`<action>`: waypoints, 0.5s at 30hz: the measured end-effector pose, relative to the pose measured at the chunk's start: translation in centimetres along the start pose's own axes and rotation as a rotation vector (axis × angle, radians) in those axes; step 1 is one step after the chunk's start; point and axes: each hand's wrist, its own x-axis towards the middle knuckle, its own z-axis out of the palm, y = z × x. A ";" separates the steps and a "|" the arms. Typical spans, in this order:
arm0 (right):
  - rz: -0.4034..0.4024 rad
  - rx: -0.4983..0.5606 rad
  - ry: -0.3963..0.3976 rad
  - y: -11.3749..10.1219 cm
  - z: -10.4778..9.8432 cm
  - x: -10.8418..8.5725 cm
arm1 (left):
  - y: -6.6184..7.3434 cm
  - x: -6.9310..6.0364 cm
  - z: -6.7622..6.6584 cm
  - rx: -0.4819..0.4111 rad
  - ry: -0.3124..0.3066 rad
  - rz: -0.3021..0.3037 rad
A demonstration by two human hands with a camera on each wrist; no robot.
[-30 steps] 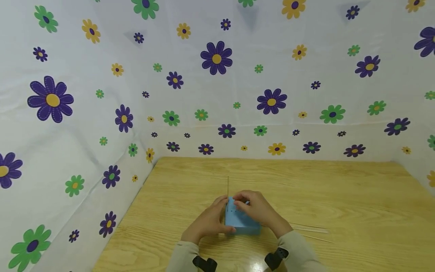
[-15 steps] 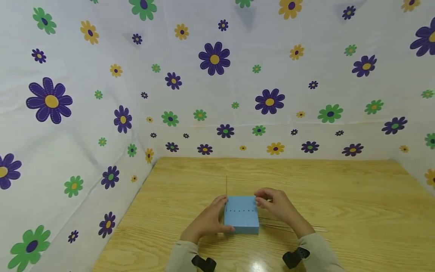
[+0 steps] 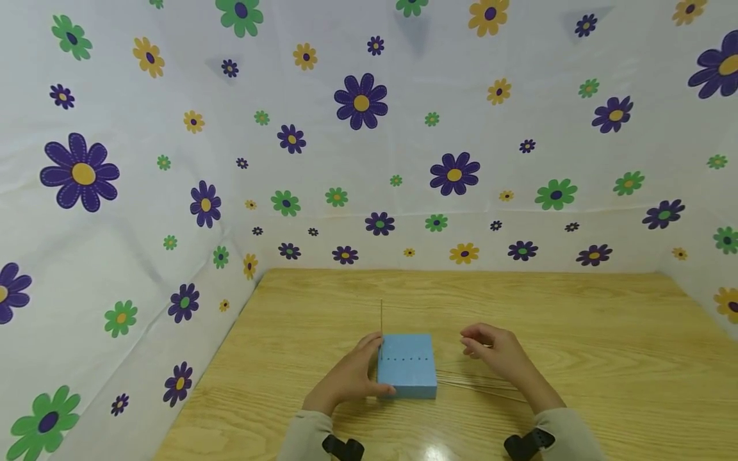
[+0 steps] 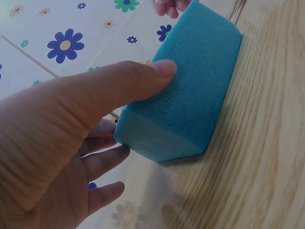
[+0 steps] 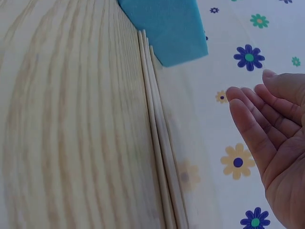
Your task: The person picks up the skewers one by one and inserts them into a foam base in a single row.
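A blue foam block (image 3: pixel 407 376) lies flat on the table, with a row of small dark holes across its top. My left hand (image 3: pixel 346 379) grips its left side, thumb on the front face and fingers along the side and far-left corner. One thin wooden stick (image 3: pixel 381 318) stands upright at the block's left edge, just by those fingers. To the right of the block my right hand (image 3: pixel 500 357) hovers above the table, fingers loosely bent and holding nothing, as the right wrist view also shows. Below it lie several thin wooden sticks (image 5: pixel 157 119), their ends near the block.
The wood-grain table (image 3: pixel 588 339) reaches back to a white cloth (image 3: pixel 323 173) printed with flowers, which hangs behind it and along both sides. A black wrist camera (image 3: pixel 527 444) sits on each sleeve.
My right hand has moved from over the block's top out to the right, uncovering the row of holes. The left hand stays on the block, and the stick still stands upright.
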 end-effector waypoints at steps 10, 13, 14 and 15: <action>0.045 -0.014 0.055 1.2 -2.0 -1.0 | -0.2 0.1 0.1 -0.009 -0.002 0.005; 0.051 -0.031 0.065 1.5 -2.5 -1.3 | -0.3 0.0 0.1 -0.011 -0.002 0.007; 0.052 -0.038 0.066 1.6 -2.7 -1.5 | -0.3 0.0 0.1 -0.014 -0.003 0.007; 0.056 -0.042 0.070 1.7 -2.8 -1.6 | -0.3 0.0 0.1 -0.014 -0.004 0.007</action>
